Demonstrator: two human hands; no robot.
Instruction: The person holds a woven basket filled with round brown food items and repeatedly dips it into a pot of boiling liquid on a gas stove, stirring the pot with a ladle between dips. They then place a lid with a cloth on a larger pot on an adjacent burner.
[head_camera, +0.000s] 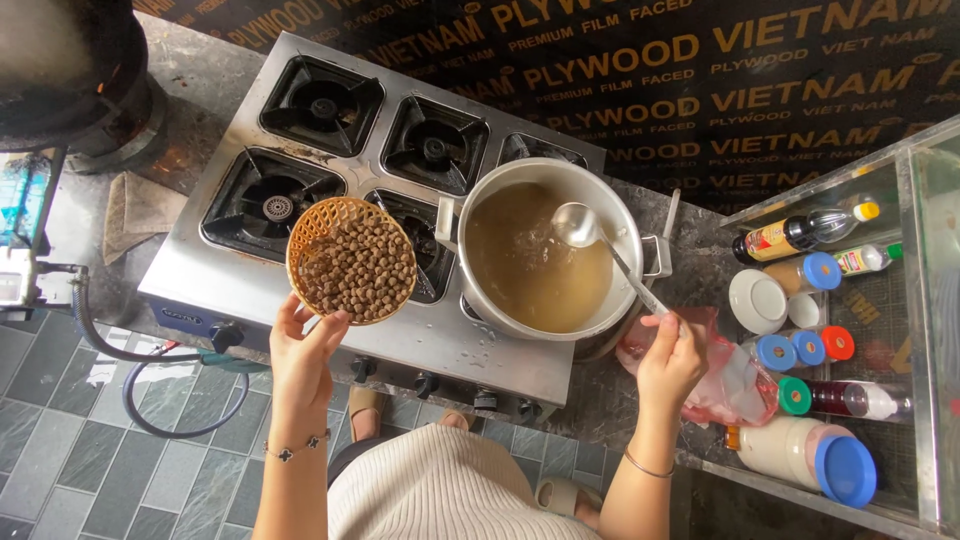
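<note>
Over stove (250, 265) — basket (351, 260) left (300, 355), ladle (600, 240) right (668, 360).

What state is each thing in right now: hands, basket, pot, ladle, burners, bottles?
Left hand: fingers grip the basket's near rim.
Woven basket: held over the stove, full of small brown balls.
Right hand: shut on the ladle's handle.
Ladle: bowl dipped in the pot.
Pot: lid off, holding brownish liquid.
Empty burners: no flame visible.
Bottles: capped.

One pot (545, 250), one ladle (600, 245), five burners (322, 103)
</note>
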